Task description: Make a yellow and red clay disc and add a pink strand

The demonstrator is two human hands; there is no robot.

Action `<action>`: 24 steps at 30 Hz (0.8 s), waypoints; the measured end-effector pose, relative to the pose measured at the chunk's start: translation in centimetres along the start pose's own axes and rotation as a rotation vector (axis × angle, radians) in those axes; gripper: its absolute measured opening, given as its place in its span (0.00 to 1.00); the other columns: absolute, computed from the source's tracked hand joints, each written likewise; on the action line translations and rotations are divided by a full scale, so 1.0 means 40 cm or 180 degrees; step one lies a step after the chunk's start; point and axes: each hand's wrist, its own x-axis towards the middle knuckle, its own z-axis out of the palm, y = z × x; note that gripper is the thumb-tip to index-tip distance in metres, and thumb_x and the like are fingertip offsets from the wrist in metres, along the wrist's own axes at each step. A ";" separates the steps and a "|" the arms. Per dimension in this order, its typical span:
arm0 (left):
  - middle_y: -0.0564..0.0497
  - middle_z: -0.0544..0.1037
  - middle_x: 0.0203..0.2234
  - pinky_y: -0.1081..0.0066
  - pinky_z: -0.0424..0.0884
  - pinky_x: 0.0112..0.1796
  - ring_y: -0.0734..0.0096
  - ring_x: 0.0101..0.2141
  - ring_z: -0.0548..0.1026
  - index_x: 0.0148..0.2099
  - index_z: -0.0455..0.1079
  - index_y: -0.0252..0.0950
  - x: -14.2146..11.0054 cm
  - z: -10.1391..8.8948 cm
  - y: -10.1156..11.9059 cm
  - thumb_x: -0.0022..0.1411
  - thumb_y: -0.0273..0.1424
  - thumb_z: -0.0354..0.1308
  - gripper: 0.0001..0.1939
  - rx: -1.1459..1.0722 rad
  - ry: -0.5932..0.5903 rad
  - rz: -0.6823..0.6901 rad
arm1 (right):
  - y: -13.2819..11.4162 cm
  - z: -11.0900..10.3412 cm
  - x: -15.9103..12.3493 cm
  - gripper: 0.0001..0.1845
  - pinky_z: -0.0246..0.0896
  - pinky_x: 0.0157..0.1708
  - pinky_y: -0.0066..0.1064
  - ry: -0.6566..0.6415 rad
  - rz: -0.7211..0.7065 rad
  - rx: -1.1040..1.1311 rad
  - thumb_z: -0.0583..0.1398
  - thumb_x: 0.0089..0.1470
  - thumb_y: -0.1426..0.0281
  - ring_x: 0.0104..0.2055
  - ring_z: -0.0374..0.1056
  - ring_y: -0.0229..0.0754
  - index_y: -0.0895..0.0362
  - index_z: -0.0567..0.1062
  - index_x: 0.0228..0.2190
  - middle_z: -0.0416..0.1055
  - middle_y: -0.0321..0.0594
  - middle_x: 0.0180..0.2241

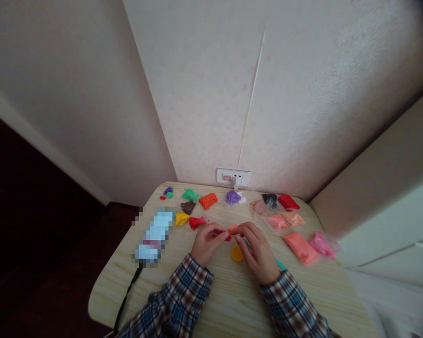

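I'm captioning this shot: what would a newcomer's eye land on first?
Probably the plaid sleeves and the left hand and right hand mid-table, the left pinching a small red piece, with a yellow disc between them. Next, the bright packets scattered across the table's back and right, and the pixelated pale patch at left.

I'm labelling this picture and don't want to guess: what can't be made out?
All in the head view:
- Small red clay-like piece: partly hidden by left hand.
- Slim turquoise plastic-looking tool: middle hidden by right hand.
- Bright rectangular screen: pixelated.
- Tiny purple, green and red pieces: too small for exact shapes.
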 end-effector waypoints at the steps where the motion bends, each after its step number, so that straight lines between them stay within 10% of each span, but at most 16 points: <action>1: 0.52 0.76 0.23 0.71 0.70 0.34 0.71 0.28 0.73 0.27 0.71 0.33 0.000 0.000 -0.001 0.46 0.41 0.67 0.15 -0.0008 0.0025 0.0006 | 0.000 0.000 0.001 0.12 0.62 0.41 0.38 0.0012 0.0020 0.0017 0.49 0.62 0.67 0.40 0.66 0.44 0.55 0.72 0.37 0.69 0.44 0.36; 24: 0.48 0.78 0.30 0.70 0.72 0.34 0.70 0.30 0.76 0.37 0.70 0.32 -0.012 0.011 -0.025 0.52 0.32 0.63 0.11 0.0385 -0.0157 0.0255 | 0.019 0.013 0.008 0.12 0.67 0.35 0.33 -0.0076 0.0525 0.0954 0.56 0.58 0.60 0.35 0.68 0.41 0.56 0.72 0.32 0.69 0.41 0.33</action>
